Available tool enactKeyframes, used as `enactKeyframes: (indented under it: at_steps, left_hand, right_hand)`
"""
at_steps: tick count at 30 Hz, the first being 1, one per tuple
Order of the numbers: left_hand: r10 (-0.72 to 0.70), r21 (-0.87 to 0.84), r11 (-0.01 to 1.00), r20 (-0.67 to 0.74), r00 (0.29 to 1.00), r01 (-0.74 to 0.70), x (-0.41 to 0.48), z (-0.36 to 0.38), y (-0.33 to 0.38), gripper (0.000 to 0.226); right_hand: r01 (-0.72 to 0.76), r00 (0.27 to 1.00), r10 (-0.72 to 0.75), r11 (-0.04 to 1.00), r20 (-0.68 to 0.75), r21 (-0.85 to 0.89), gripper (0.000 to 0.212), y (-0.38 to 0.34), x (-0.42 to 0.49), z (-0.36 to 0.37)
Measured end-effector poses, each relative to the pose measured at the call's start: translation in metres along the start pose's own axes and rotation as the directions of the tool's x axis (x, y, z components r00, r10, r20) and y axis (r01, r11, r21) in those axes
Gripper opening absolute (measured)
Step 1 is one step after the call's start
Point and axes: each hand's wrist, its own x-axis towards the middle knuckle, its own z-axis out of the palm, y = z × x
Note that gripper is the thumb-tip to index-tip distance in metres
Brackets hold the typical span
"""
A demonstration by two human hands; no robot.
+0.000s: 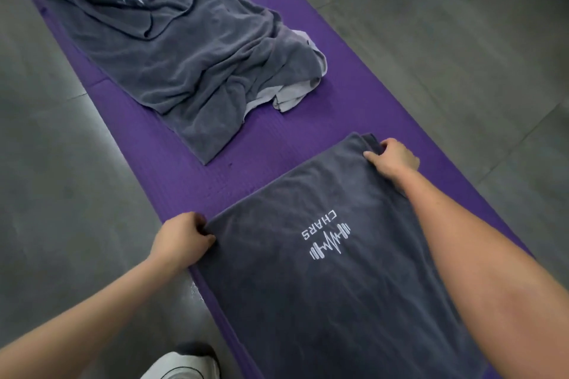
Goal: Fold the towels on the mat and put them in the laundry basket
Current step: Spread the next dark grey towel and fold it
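Closest in, a white shoe (184, 363) stands on the grey floor (61, 163), just behind the left hand (181, 237). That hand pinches one corner of the dark grey towel (308, 301), thumb and fingers (200, 224) curled over the hem. The right hand (394, 160) grips the corner across from it, thumb on top and the other fingers tucked under the edge. Between the two grips the towel lies flat and already doubled on the purple mat (261, 148), its white logo (329, 238) facing up (it reads upside down from here).

Beyond the right hand's fingers, apart from the flat towel, sits a rumpled heap of towels (184, 55), dark grey over a paler one (292, 95). The laundry basket is not in view.

The step looks like squaring this edge for the next fold. The risk is in the layers: if either pinch catches only the top sheet, the lower one will drag and the fold will come out skewed. An uneven pull from one side would wrinkle it, or slide the left edge off the mat onto the floor.
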Motion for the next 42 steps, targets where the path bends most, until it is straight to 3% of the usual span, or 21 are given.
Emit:
enactKeyframes:
  at_steps: [3, 7, 12, 16, 18, 21, 25, 28, 33, 36, 39, 42]
  left_hand:
    - [0.006, -0.097, 0.995, 0.065, 0.998, 0.001, 0.009, -0.008, 0.004, 0.010]
    - [0.023, -0.297, 0.954, -0.068, 0.997, -0.042, 0.024, -0.018, 0.026, 0.017]
    - [0.137, -0.316, 0.920, -0.292, 0.946, -0.231, 0.064, -0.031, 0.108, 0.006]
    - [0.180, -0.360, 0.873, -0.388, 0.904, -0.328, 0.091, -0.037, 0.186, 0.033]
    - [0.194, -0.219, 0.933, -0.356, 0.914, -0.284, 0.091, -0.025, 0.207, 0.054]
    - [0.246, -0.016, 0.963, -0.349, 0.904, -0.268, 0.069, 0.005, 0.209, 0.061]
    - [0.422, 0.191, 0.903, -0.239, 0.874, -0.384, 0.022, 0.050, 0.170, 0.041]
    - [0.495, 0.283, 0.845, -0.086, 0.865, -0.455, -0.022, 0.075, 0.124, 0.023]
    - [0.412, 0.296, 0.870, 0.000, 0.911, -0.394, -0.084, 0.084, 0.063, 0.026]
    - [0.405, 0.270, 0.881, -0.010, 0.914, -0.388, -0.108, 0.080, 0.043, 0.028]
    - [0.521, 0.313, 0.803, 0.048, 0.853, -0.508, -0.131, 0.070, 0.039, 0.033]
    - [0.588, 0.455, 0.629, 0.252, 0.769, -0.630, -0.160, 0.053, 0.045, 0.033]
  right_hand:
    - [0.060, 0.996, -0.059, 0.998, -0.062, 0.011, 0.024, 0.014, -0.006, -0.005]
    - [-0.018, 0.966, 0.048, 0.993, -0.254, 0.117, 0.025, 0.048, -0.020, -0.014]
    - [-0.084, 0.921, 0.232, 0.903, -0.312, 0.421, 0.025, 0.106, -0.023, -0.046]
    - [-0.061, 0.877, 0.324, 0.807, -0.355, 0.587, 0.032, 0.132, -0.015, -0.085]
    - [-0.128, 0.902, 0.319, 0.841, -0.290, 0.526, 0.038, 0.151, -0.029, -0.090]
    - [-0.224, 0.934, 0.311, 0.892, -0.174, 0.392, 0.034, 0.190, -0.079, -0.068]
    - [-0.339, 0.940, 0.340, 0.927, 0.021, 0.159, 0.023, 0.228, -0.176, -0.010]
    - [-0.334, 0.939, 0.326, 0.940, 0.107, 0.070, 0.027, 0.245, -0.249, 0.029]
    - [-0.219, 0.976, 0.213, 0.950, 0.054, 0.221, 0.022, 0.263, -0.291, 0.053]
    - [-0.263, 0.958, 0.285, 0.895, -0.010, 0.360, 0.020, 0.268, -0.300, 0.046]
    - [-0.364, 0.909, 0.405, 0.887, -0.102, 0.283, 0.015, 0.289, -0.328, 0.040]
    - [-0.464, 0.878, 0.477, 0.870, -0.044, 0.165, 0.018, 0.321, -0.371, 0.051]
